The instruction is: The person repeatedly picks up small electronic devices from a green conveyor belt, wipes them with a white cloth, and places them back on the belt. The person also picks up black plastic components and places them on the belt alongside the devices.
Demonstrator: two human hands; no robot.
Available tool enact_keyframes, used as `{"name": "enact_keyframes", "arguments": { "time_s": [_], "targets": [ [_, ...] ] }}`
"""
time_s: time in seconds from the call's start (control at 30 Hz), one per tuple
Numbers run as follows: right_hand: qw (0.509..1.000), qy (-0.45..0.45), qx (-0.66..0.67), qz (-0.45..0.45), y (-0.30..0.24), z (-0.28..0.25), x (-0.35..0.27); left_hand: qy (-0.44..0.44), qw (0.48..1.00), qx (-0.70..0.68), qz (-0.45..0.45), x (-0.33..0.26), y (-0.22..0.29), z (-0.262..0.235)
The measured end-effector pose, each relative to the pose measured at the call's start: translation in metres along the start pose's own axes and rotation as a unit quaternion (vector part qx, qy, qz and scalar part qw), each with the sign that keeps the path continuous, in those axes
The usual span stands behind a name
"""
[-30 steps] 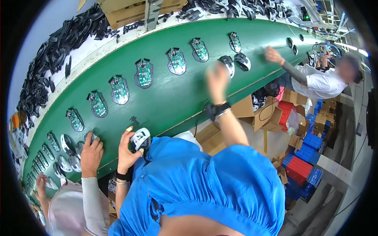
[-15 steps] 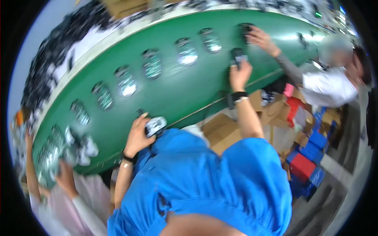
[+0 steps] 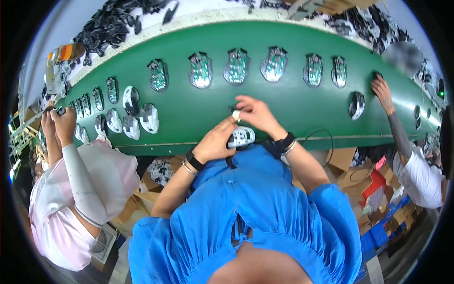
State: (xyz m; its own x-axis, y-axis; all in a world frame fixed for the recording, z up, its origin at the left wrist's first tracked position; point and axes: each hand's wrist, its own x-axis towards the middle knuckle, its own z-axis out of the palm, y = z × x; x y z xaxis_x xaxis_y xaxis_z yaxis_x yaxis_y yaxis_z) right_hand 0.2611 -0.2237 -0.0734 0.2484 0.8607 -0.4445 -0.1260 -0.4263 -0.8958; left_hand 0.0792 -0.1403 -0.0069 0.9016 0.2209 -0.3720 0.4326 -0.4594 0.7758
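Note:
My left hand (image 3: 218,142) is closed around a white computer mouse shell (image 3: 242,137) with dark openings, close against my blue top at the table's near edge. Just above that hand is my right hand (image 3: 257,113), its thumb and fingers apart, with no object visible between them. A pale finger cover (image 3: 236,115) shows where the fingertips of both hands meet. Beyond the fingers, a small dark part (image 3: 232,109) is partly hidden. Opened mouse halves with green circuit boards, such as the mouse base (image 3: 236,66), lie in a row across the green surface.
To the left, a co-worker's hands (image 3: 64,120) hold a small dark item near several white mouse shells (image 3: 131,127). At right, another person's hand (image 3: 380,90) touches a dark object near a black-and-white mouse (image 3: 356,105). Black parts (image 3: 109,33) are heaped along the far ledge.
My right hand has left the dark mouse at the right and come beside my left hand. My left hand keeps the white shell. The view has swung, shifting the row of boards.

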Motion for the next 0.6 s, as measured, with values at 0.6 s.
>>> {"name": "enact_keyframes", "arguments": {
  "time_s": [0.6],
  "targets": [
    [0.957, -0.033, 0.258, 0.130, -0.157, -0.006, 0.169, 0.340, 0.848, -0.390, -0.113, -0.035, -0.067, -0.053]
  ]
}}
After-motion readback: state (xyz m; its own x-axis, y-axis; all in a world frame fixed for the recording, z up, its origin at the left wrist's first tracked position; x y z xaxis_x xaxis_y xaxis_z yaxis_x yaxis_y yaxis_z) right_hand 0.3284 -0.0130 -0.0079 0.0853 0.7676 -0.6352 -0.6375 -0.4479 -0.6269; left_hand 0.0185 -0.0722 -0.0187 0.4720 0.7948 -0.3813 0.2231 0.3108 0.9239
